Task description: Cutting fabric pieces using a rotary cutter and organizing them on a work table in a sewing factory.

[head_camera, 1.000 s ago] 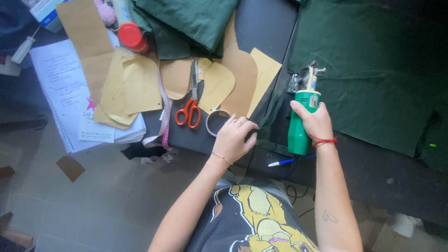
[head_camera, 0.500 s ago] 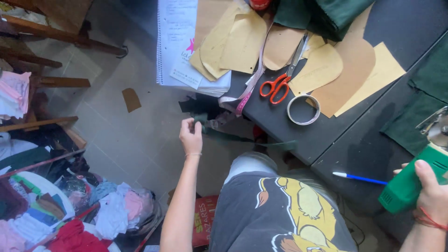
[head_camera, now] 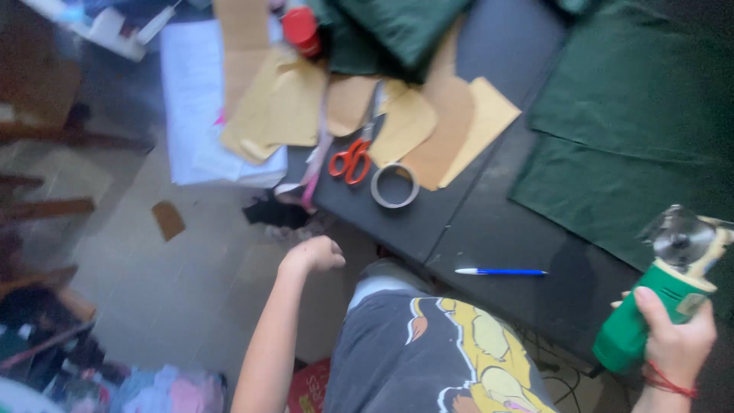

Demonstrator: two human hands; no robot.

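Observation:
My right hand [head_camera: 677,340] grips a green handheld rotary fabric cutter [head_camera: 650,306] with a round blade at its top, held over the near right edge of the dark table [head_camera: 459,222]. Dark green fabric [head_camera: 634,115] lies spread on the table just beyond the blade. My left hand [head_camera: 313,256] hangs off the table's left edge with its fingers curled, holding nothing I can see. A blue pen [head_camera: 501,271] lies on the table between my hands.
Orange-handled scissors [head_camera: 352,157], a tape roll [head_camera: 395,186] and tan paper pattern pieces [head_camera: 428,126] lie on the far table. White papers [head_camera: 202,115] and a red-capped container [head_camera: 302,30] sit at its left. A cloth pile [head_camera: 153,386] lies on the floor.
My left hand left the tape roll, dropped off the table edge holding a dark scrap, and now is a loose fist. The cutter moved right, off the fabric edge.

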